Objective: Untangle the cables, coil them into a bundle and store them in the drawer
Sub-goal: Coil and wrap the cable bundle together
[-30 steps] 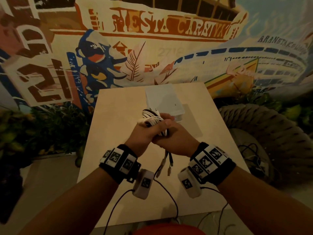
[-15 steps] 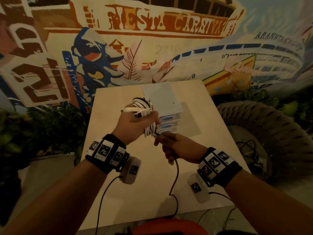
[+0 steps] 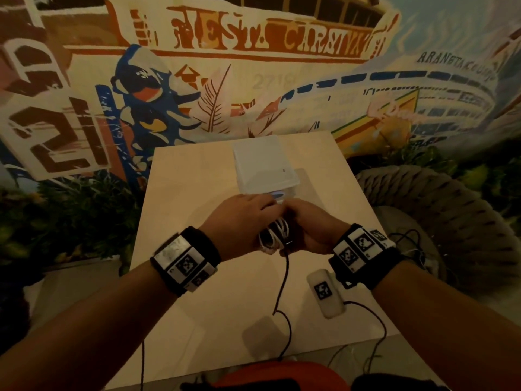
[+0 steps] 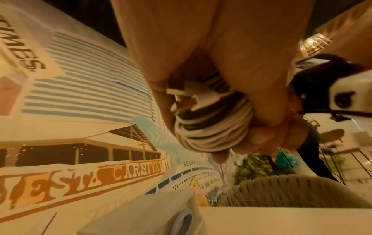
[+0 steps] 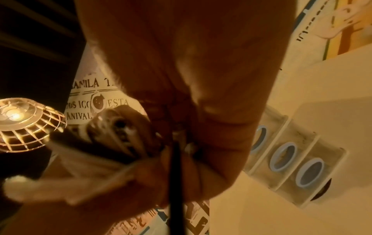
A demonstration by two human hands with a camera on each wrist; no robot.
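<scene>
Left hand: our left hand has its fingers wrapped around the coil of cables, white and black loops packed together, held above the table.
Right hand: our right hand meets the left at the coil; its fingers pinch a black cable at the coil's near edge.
Black cable: it hangs from the coil toward the table's near edge.
Drawer unit: a small white drawer unit stands on the far side of the table, just beyond our hands; three drawers with blue oval pulls show in the right wrist view, all closed.
Surroundings: a painted mural covers the wall behind the table.
</scene>
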